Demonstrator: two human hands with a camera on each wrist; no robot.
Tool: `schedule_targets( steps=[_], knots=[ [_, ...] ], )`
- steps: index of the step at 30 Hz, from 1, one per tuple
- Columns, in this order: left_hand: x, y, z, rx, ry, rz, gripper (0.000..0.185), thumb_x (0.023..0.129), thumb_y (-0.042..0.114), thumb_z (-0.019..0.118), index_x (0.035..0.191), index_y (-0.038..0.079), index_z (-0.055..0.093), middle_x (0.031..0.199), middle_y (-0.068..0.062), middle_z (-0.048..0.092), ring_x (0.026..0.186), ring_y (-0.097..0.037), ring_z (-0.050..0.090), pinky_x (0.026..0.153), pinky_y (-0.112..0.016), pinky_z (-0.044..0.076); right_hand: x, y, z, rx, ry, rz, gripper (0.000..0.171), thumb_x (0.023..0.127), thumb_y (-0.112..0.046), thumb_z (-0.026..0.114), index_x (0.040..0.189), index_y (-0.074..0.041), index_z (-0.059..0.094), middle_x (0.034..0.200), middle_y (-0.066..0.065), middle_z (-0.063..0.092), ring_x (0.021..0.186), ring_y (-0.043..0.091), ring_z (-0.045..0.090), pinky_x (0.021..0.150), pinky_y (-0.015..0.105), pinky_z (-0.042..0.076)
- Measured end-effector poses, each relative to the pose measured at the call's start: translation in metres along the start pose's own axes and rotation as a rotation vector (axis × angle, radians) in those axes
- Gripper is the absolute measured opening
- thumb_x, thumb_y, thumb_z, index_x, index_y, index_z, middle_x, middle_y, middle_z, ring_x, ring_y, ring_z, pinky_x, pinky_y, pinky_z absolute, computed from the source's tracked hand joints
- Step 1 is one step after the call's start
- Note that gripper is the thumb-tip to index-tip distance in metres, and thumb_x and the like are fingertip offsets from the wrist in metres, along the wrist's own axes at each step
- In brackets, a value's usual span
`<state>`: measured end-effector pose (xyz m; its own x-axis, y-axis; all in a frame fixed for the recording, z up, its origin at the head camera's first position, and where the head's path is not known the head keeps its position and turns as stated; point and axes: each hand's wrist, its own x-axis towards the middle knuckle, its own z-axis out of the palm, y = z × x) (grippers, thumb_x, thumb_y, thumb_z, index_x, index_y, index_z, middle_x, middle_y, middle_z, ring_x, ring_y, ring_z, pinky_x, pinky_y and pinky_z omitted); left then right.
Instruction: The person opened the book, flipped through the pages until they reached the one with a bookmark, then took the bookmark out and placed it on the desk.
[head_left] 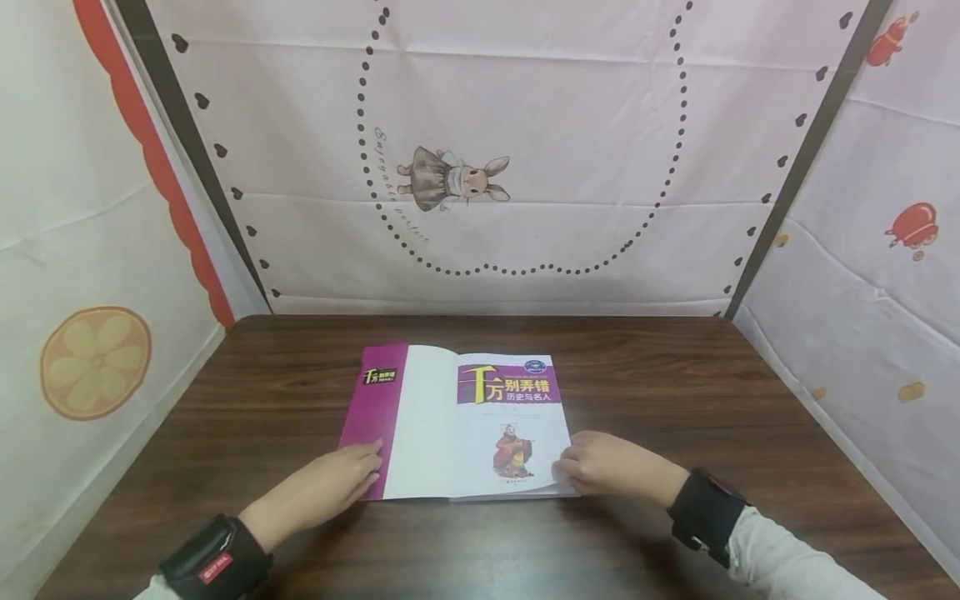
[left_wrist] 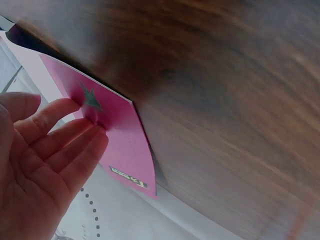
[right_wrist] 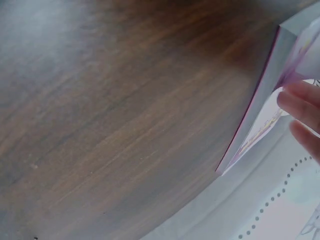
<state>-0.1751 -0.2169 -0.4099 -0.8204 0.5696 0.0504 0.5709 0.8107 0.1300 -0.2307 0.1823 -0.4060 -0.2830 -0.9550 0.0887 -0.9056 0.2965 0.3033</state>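
Observation:
A book (head_left: 422, 417) lies spread on the dark wooden table, its white title page (head_left: 475, 458) on the right bearing yellow lettering and a robed figure. On the left is a purple cover flap (head_left: 363, 417). My left hand (head_left: 326, 487) rests its extended fingertips on that flap; the left wrist view shows the fingers (left_wrist: 70, 150) flat against the purple surface. At the title page's right edge, my right hand (head_left: 611, 467) pinches the paper near the lower corner. That page is slightly raised from the pages beneath in the right wrist view; the thumb is mostly hidden.
The wooden table (head_left: 675, 367) extends around the book on all sides. A white printed cloth (head_left: 585, 167) with a rabbit drawing hangs behind it, and patterned cloth walls stand at left and right. Black bands (head_left: 705, 512) circle both wrists.

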Motion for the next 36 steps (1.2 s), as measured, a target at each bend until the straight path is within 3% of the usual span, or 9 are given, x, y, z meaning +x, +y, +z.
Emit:
schedule_targets(
  steps=[5,12,19,24,29,32,36],
  knots=[
    [-0.006,-0.001,0.004,0.007,-0.006,0.010,0.036,0.090,0.015,0.060,0.119,-0.006,0.057,0.127,-0.029,0.056,0.116,-0.040,0.056,0.094,-0.050,0.047,0.001,-0.003,0.003,-0.106,0.051,0.005,0.021,0.076,-0.017,0.077,0.094,-0.016,0.066,0.084,-0.008,0.069,0.080,0.007,0.061,0.078,0.022,0.052],
    [-0.008,0.001,0.006,0.013,0.004,-0.037,0.053,0.089,0.022,0.062,0.134,-0.003,0.047,0.126,-0.024,0.056,0.117,-0.038,0.055,0.094,-0.050,0.048,0.004,0.003,0.001,-0.018,0.060,0.144,0.035,0.072,-0.021,0.080,0.104,-0.015,0.066,0.098,-0.004,0.071,0.095,0.011,0.064,0.089,0.028,0.053],
    [0.002,0.009,0.009,0.023,0.003,-0.095,0.059,0.088,0.033,0.064,0.128,-0.008,0.051,0.115,-0.021,0.056,0.109,-0.037,0.056,0.091,-0.051,0.049,0.011,0.013,0.001,-0.017,0.113,0.202,0.042,0.069,-0.020,0.082,0.107,-0.011,0.068,0.104,0.000,0.071,0.101,0.014,0.065,0.093,0.032,0.052],
    [0.010,0.014,0.004,-0.034,0.006,-0.138,0.054,0.088,0.030,0.065,0.124,-0.008,0.054,0.126,-0.026,0.053,0.122,-0.042,0.049,0.098,-0.054,0.044,0.015,0.017,-0.009,0.009,0.183,0.214,0.046,0.064,-0.021,0.085,0.106,-0.011,0.067,0.105,0.000,0.071,0.101,0.015,0.064,0.095,0.034,0.051],
    [0.013,0.017,0.007,-0.135,-0.026,-0.194,0.060,0.089,0.032,0.063,0.130,-0.009,0.046,0.134,-0.028,0.047,0.130,-0.041,0.042,0.106,-0.055,0.035,0.025,0.021,-0.018,-0.024,0.297,0.174,0.044,0.063,-0.017,0.086,0.103,-0.009,0.068,0.103,0.001,0.071,0.100,0.016,0.065,0.091,0.031,0.052],
    [0.014,0.019,0.009,-0.180,-0.014,-0.213,0.070,0.088,0.041,0.062,0.135,-0.006,0.042,0.132,-0.027,0.048,0.125,-0.040,0.047,0.103,-0.054,0.040,0.033,0.023,-0.024,-0.024,0.344,0.159,0.045,0.063,-0.013,0.086,0.104,-0.008,0.067,0.105,0.004,0.070,0.101,0.017,0.064,0.091,0.032,0.052],
    [0.024,0.030,0.008,-0.199,-0.002,-0.273,0.082,0.081,0.055,0.064,0.137,-0.001,0.043,0.118,-0.021,0.055,0.100,-0.026,0.055,0.085,-0.044,0.052,0.049,0.024,-0.030,-0.004,0.410,0.147,0.048,0.062,-0.010,0.086,0.105,-0.006,0.066,0.109,0.007,0.069,0.105,0.020,0.063,0.093,0.035,0.052]
  ],
)
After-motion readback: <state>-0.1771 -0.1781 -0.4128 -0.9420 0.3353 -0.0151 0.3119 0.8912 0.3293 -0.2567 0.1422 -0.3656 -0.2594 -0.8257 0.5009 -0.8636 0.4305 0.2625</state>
